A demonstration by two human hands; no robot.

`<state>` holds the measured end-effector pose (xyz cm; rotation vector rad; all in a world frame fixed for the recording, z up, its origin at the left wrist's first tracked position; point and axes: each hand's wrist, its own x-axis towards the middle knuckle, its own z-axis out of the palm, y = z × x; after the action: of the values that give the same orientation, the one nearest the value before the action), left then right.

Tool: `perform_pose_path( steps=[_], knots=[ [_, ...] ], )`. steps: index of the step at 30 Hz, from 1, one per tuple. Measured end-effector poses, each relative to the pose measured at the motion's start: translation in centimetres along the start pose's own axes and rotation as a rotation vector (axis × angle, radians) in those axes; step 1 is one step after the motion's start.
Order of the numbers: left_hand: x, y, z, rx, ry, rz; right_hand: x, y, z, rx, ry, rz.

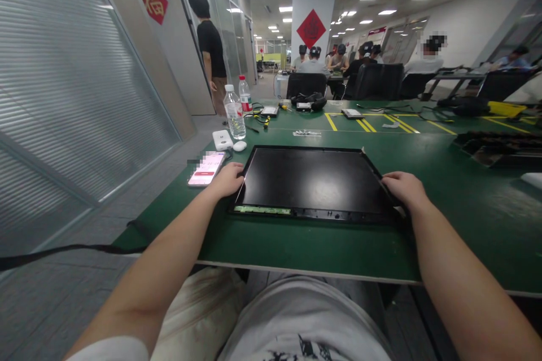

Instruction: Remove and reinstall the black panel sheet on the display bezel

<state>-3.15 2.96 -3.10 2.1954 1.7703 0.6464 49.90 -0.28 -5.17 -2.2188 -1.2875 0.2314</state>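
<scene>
A black flat display panel (313,177) lies face up on the green table (305,251), just in front of me. A thin green circuit strip (262,210) shows along the left part of its near edge. My left hand (228,179) grips the panel's left edge, its fingers curled against the frame. On the opposite side, my right hand (404,189) grips the right edge, with the fingertips at the rim. The undersides of both grips are hidden.
Left of the panel are a lit phone (207,169), a white power bank (222,140), a white case (240,146) and water bottles (235,113). Drives (352,114) and cables lie along the far side. Dark stacked parts (503,149) stand right. A person (212,51) stands beyond.
</scene>
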Motion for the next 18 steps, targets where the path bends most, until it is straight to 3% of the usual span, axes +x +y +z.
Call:
perform_pose_path(
  steps=[6,14,18],
  knots=[
    [-0.6,1.3,-0.5,-0.239,0.053,-0.068,-0.2,-0.2,0.4,-0.033,-0.006,-0.034],
    [-1.5,4.3,-1.0,-0.865,0.128,-0.518,-0.6,-0.9,0.2,-0.106,-0.046,-0.021],
    [-1.4,5.1,-0.9,-0.994,0.14,-0.636,-0.8,-1.1,0.0,-0.102,-0.045,-0.019]
  ],
)
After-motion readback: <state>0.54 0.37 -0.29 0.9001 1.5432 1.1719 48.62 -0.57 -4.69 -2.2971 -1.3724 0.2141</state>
